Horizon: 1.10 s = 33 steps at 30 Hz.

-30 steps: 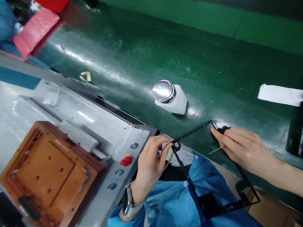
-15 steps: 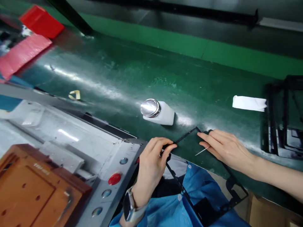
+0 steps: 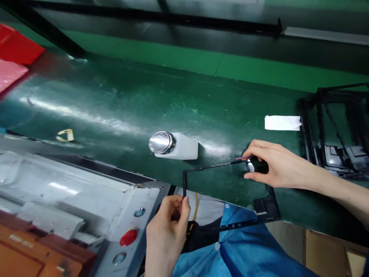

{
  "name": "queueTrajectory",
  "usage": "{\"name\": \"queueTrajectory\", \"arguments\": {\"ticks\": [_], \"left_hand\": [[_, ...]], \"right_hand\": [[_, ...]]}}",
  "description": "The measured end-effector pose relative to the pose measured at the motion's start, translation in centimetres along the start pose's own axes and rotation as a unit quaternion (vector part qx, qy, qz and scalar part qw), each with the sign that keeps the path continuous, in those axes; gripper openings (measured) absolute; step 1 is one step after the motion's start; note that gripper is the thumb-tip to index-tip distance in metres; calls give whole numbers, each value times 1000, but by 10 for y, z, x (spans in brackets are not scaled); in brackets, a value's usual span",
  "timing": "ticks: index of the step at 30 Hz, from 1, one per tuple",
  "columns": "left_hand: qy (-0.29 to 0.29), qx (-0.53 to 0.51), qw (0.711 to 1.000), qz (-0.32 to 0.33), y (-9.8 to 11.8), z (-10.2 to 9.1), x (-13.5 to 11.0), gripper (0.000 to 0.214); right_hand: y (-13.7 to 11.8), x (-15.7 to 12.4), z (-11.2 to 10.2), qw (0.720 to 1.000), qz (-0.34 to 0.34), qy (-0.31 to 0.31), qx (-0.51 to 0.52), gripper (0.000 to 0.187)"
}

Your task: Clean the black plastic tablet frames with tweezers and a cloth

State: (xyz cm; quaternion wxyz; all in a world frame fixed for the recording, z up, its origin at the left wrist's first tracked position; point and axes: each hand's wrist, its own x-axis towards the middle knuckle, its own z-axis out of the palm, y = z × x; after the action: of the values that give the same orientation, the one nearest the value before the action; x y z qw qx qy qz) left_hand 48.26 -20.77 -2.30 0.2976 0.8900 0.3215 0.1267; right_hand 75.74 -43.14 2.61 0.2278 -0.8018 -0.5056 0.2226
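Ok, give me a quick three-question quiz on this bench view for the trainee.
1. True or false: the left hand and the right hand both grip the black frame.
2. What sits on the green belt just beyond the frame? A) a blue mug B) a white bottle with a chrome cap C) a pair of scissors
3. On which side of the right hand does the stack of black frames lie?

Key: 1 true, one hand at the frame's left side, the other at its far right corner. 2 B. 3 to its right, further along the belt.
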Motion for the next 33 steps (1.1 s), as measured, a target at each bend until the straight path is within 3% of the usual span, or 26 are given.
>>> {"name": "queueTrajectory", "arguments": {"ticks": [3, 7, 15, 21, 26, 33], "left_hand": [[-40, -61, 994, -81, 2, 4, -15, 39], [-124, -59, 989, -53, 9, 0, -21, 41], [10, -48, 994, 97, 16, -16, 8, 15], [33, -24, 970, 239, 38, 9, 37, 14], [4, -26, 965, 260, 44, 26, 45, 15], [-21, -41, 966, 253, 40, 20, 28, 14]], "right_hand": [[8, 1, 0, 1000, -13, -2, -14, 24], [17, 3, 4, 998, -48, 21, -19, 5], [19, 5, 6, 997, -71, 41, 1, 7], [20, 6, 7, 994, -81, 67, -8, 10], [21, 6, 9, 993, -84, 85, -12, 7], [15, 9, 4, 984, -42, 170, -11, 18]]}}
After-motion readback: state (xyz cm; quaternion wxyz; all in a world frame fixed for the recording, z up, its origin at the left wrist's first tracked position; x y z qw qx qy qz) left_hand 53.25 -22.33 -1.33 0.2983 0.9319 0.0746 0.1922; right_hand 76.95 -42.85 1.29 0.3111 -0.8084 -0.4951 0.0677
